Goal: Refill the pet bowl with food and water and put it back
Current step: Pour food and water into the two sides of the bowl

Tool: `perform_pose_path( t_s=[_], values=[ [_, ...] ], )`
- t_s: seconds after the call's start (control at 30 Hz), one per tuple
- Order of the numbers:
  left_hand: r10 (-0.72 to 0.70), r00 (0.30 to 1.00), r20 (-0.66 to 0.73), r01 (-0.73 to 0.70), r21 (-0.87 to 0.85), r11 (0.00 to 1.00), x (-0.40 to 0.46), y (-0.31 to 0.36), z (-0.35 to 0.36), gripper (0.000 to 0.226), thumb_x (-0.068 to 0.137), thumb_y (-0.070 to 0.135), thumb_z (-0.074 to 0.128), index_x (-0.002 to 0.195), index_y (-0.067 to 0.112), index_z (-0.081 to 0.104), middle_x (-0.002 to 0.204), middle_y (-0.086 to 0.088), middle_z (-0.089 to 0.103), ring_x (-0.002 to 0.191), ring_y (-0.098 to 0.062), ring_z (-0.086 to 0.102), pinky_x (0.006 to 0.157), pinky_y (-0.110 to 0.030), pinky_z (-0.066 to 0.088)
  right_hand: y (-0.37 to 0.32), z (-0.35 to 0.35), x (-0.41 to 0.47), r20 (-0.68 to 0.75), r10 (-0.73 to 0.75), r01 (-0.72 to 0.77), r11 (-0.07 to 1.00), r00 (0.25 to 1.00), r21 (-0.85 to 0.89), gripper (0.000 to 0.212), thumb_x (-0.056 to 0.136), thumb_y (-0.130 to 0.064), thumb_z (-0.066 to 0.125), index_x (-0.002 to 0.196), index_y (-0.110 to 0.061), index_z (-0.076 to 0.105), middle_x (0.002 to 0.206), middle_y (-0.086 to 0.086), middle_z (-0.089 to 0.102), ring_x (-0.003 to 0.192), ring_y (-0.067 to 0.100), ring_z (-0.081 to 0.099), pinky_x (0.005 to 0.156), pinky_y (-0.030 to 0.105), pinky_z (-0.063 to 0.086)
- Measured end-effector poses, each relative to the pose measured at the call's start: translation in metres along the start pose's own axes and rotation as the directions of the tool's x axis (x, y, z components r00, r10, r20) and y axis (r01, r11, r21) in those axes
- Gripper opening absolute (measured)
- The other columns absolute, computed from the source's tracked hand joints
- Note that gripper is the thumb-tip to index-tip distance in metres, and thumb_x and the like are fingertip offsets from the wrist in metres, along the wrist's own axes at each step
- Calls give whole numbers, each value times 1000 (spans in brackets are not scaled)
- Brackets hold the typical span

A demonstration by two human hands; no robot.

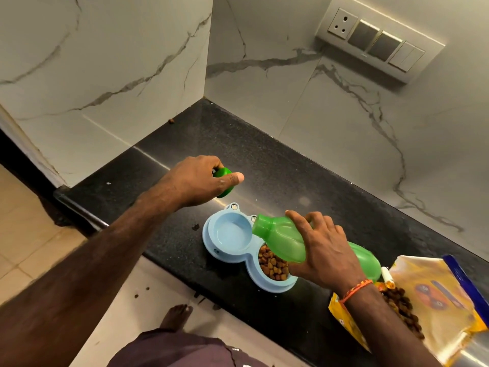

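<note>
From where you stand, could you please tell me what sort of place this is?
Most likely a home kitchen corner: a dark stone countertop, marble-look wall tiles and a wall socket and switch panel above it.

Pet bowl pale blue; kibble in it brown. Bottle translucent green, cap solid darker green. Counter black, finely speckled. Wall white with grey marble veins. Food bag yellow, blue edge. Wristband orange.
</note>
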State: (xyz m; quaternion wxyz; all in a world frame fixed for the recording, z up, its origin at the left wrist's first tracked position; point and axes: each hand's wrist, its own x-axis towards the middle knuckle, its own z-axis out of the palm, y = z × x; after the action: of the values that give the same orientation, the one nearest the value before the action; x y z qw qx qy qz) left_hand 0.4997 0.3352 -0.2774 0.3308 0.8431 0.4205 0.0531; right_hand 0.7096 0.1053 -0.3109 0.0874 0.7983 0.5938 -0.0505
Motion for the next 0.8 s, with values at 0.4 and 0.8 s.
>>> perform_pose_path(
  t_s=[0.4, 0.8],
  values=[
    [-5, 1000, -10, 5, -2, 1000, -4, -6, 1, 62, 83, 77, 48, 107, 20, 59, 96, -1, 65, 82, -15, 64, 80, -39, 56, -3, -6, 0, 15, -26, 27, 999, 1000, -36, 117, 62, -68, 75, 156, -42, 9, 135, 2, 40, 115, 21, 41, 96, 39, 40],
    [-13, 1000, -9, 13, -25, 1000, -7, -12, -1, 64, 83, 77, 48, 113, 21, 58, 101, -1, 63, 86, -15, 63, 83, -40, 54, -4, -15, 2, 29, -34, 37, 994, 999, -102, 120, 65, -73, 73, 157, -41, 2, 142, 3, 37, 122, 23, 40, 101, 39, 41]
  ],
)
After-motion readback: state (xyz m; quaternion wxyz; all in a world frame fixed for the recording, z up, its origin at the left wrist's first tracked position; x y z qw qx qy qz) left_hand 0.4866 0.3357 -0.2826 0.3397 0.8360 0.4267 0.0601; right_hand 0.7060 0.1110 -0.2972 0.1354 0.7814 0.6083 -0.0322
